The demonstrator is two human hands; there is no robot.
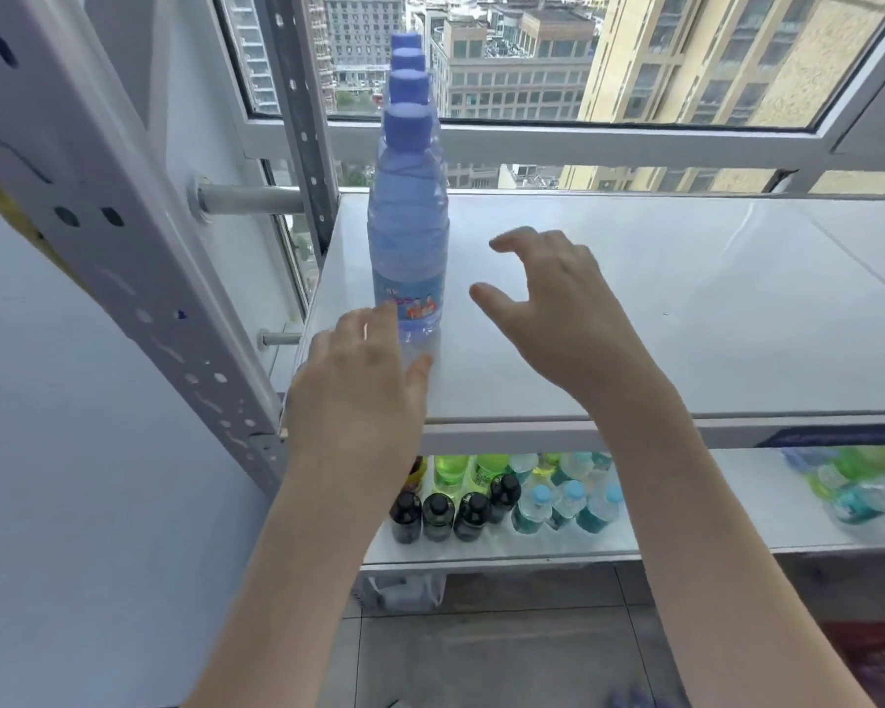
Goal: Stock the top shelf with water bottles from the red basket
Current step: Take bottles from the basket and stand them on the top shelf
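Several water bottles with blue caps stand in a single row on the left side of the white top shelf [660, 298], running back toward the window. The nearest water bottle [409, 232] is upright with a pale blue label. My left hand [364, 380] hovers just in front of and left of its base, fingers spread, holding nothing; its fingertips are close to the bottle. My right hand [553, 309] is over the shelf to the right of the bottle, fingers curled apart and empty. A red basket [874, 661] shows at the bottom right corner, blurred.
A perforated metal upright [139, 278] rises at the left, another [302, 120] at the back. The lower shelf [736, 534] holds dark-capped bottles [438, 513], green bottles, and light blue-capped bottles [568, 508]. A window with buildings lies behind.
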